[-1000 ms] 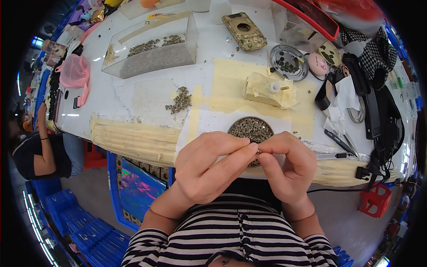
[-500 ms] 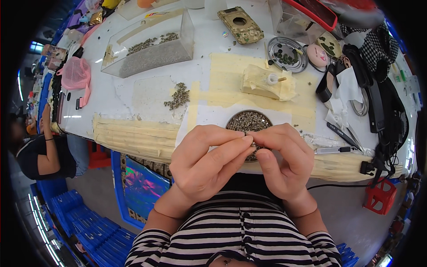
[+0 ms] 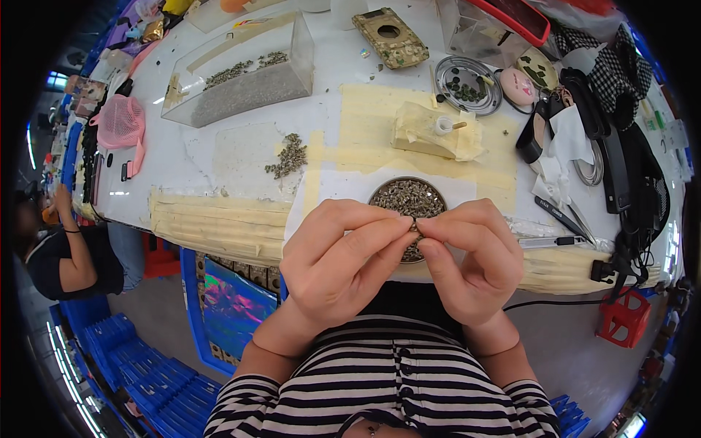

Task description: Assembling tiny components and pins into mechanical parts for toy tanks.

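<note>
My left hand [image 3: 342, 264] and my right hand [image 3: 475, 261] meet at their fingertips above the front of the table. Both are closed in a pinch. A tiny dark piece [image 3: 415, 225] shows between the fingertips, too small to name. Just beneath and beyond them stands a round dish [image 3: 374, 191], filled with small metallic grey-brown pieces [image 3: 409, 196]. My fingers hide the near part of it. Left of the dish lies a loose pile of similar small pieces [image 3: 289, 157].
A clear box [image 3: 292, 55] holds more pieces. Beyond the dish sits a taped block [image 3: 438, 139] with a small white cup. Right are a round tray [image 3: 438, 73], tweezers [image 3: 577, 219], a cutter knife [image 3: 558, 241] and black straps [image 3: 617, 175]. Another person [image 3: 73, 255] sits far left.
Both hands stay together over the dish, with the fingertips slightly shifted and the tiny dark piece now showing between them. The whole view has moved a little.
</note>
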The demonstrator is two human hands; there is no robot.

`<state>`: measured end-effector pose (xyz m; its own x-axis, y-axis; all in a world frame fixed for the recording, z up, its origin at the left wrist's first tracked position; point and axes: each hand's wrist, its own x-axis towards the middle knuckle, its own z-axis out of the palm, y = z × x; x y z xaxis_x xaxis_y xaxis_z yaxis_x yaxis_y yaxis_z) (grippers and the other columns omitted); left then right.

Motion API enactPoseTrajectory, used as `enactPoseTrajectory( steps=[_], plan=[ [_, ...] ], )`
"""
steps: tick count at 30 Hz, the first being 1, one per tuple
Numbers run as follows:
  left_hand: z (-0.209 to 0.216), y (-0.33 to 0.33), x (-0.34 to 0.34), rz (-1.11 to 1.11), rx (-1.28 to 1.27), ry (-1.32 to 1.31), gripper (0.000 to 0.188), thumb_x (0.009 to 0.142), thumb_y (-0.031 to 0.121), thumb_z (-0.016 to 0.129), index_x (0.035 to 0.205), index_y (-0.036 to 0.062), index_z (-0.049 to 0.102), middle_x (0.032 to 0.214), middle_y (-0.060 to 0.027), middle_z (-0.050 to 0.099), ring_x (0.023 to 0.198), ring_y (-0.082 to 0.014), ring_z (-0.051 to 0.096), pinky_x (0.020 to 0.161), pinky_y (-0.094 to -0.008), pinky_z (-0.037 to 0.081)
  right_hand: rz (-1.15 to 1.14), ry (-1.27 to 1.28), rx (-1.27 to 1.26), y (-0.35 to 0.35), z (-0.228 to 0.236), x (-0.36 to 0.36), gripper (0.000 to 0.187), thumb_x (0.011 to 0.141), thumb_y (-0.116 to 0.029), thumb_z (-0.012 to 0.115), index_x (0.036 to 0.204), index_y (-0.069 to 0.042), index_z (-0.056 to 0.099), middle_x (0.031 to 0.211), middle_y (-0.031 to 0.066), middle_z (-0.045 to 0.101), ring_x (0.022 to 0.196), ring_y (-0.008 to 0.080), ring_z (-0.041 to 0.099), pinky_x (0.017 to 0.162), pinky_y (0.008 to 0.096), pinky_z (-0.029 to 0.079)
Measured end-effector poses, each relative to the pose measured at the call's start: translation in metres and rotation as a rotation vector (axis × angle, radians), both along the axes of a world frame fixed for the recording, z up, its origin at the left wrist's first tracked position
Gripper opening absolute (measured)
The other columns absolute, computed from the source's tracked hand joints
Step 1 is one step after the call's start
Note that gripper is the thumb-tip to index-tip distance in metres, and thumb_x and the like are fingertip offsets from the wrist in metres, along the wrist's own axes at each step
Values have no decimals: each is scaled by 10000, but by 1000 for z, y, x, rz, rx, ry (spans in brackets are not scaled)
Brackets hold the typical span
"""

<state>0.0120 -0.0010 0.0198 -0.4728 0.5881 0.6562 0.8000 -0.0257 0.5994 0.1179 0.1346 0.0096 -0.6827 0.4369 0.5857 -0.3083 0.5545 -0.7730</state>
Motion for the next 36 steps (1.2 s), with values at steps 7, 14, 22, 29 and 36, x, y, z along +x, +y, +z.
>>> enactPoseTrajectory(
  steps=[7, 14, 22, 29, 36],
  plan=[
    [4, -2, 0, -49, 7, 43, 257, 717, -42, 802, 962, -12, 730, 892, -106, 691, 746, -235, 659, 618, -305, 528, 41, -76, -6, 2, -1, -1, 197, 754, -34, 801, 940, -23, 736, 833, 90, 672, 728, 210, 603, 644, 297, 476],
    [2, -3, 2, 22, -14, 22, 253, 724, -57, 801, 959, 3, 728, 902, -104, 692, 783, -221, 661, 660, -292, 527, 10, 63, 23, 0, -2, 3, 193, 748, -37, 799, 932, -39, 743, 820, 71, 666, 718, 200, 581, 643, 295, 448],
    [5, -1, 2, -17, 39, 21, 239, 719, -46, 798, 943, -12, 725, 881, -105, 687, 755, -242, 660, 620, -314, 527, -2, -35, -4, -1, -2, 0, 165, 774, -27, 767, 937, -27, 741, 820, 72, 661, 720, 208, 572, 654, 303, 439],
    [3, 0, 0, -20, 37, 59, 244, 716, -35, 798, 947, -12, 724, 875, -102, 687, 750, -240, 656, 615, -315, 523, -12, -18, -17, -2, -4, -1, 133, 771, -30, 772, 894, -33, 723, 816, 68, 654, 724, 212, 560, 658, 304, 433],
    [1, -1, 1, 3, 30, 42, 246, 709, -45, 803, 938, -14, 719, 868, -102, 683, 743, -239, 651, 609, -312, 518, -54, 16, 64, -4, 0, 2, 177, 757, -31, 783, 930, -43, 746, 812, 55, 655, 724, 201, 558, 648, 301, 423]
  ],
)
